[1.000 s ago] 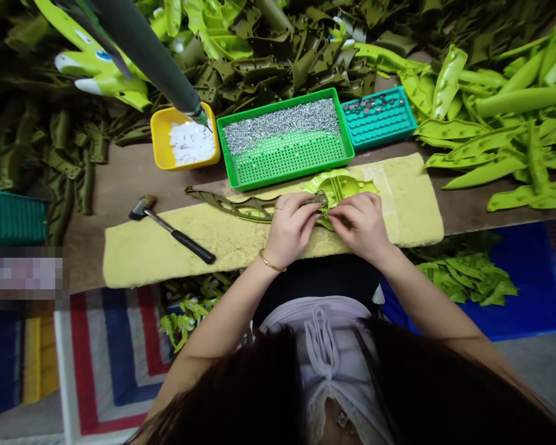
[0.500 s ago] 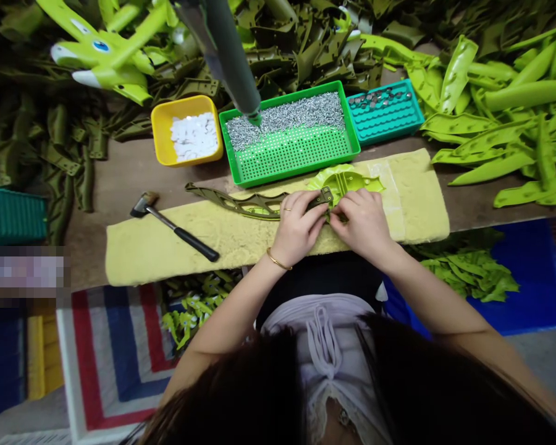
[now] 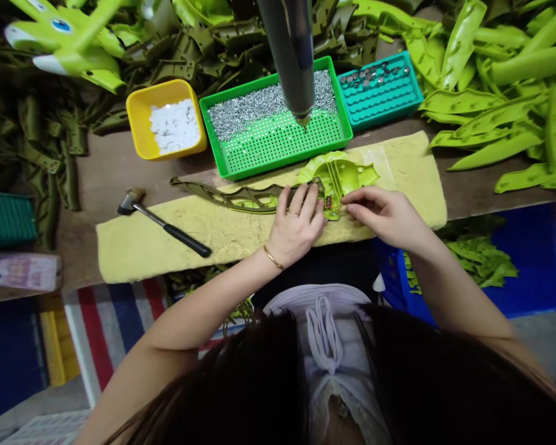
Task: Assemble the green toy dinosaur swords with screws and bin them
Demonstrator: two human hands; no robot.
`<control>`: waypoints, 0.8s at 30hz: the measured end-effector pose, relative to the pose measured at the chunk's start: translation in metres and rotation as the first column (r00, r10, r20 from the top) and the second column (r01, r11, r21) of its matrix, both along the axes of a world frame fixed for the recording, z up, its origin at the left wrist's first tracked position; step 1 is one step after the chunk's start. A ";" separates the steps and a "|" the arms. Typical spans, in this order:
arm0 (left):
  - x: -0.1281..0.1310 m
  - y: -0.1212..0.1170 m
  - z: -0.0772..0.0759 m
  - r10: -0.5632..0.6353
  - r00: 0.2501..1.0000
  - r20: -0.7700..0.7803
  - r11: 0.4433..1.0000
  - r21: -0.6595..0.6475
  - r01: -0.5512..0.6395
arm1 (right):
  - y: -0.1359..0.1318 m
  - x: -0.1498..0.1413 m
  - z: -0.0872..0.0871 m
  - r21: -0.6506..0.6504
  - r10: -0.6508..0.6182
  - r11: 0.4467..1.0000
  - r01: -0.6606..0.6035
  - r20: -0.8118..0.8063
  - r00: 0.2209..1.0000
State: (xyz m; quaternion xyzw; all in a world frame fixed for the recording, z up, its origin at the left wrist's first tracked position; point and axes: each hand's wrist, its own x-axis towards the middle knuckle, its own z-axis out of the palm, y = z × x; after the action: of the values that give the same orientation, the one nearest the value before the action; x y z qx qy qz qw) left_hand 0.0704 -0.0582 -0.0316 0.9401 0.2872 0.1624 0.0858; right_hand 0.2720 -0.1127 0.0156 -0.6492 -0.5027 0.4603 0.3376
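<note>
— Grips first: how do they stand?
— Left grip is closed down over the olive strip, fingers spread across it and pressing it to the pad. Right grip has its fingertips together at the edge of the green part.
— Is the right one holding anything?
— I can't tell. Those fingers touch the part, but nothing separate shows between them.
— Where's the work?
— Right in the middle, lying on a yellow foam pad, close to its far edge. The strip runs left from the green part, and a metal bracket sits where they meet.
— What's near it?
— Just beyond it is a green tray of silver pins, with a dark tube hanging above, its tip over the tray. To the right is a teal tray holding metal discs; to the left, a yellow tub of white bits.
— Anything else on the pad?
— A small hammer, at the left end, well apart from the hands.
— And the bench?
— Bench has olive pieces heaped at far left, bright green ones at far right.
</note>
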 end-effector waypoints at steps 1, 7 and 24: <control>-0.002 0.001 0.000 -0.014 1.000 -0.008 1.000 0.017 0.015 | 0.002 0.002 -0.002 -0.030 -0.006 1.000 0.004 -0.066 0.998; 0.000 0.017 0.001 -0.059 0.997 0.055 0.997 -0.036 0.061 | 0.016 0.003 -0.014 -0.007 -0.148 0.989 0.151 -0.245 0.958; 0.014 0.021 -0.010 0.183 0.934 0.308 0.972 -0.201 -0.124 | -0.014 -0.016 -0.049 0.467 -0.191 0.798 -0.381 0.796 0.575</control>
State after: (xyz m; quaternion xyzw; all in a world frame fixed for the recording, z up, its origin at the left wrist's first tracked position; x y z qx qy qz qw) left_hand 0.0843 -0.0371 -0.0414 0.8637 0.3552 0.2944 0.2027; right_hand 0.2559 -0.1265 -0.0338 -0.6156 -0.7529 -0.0526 0.2268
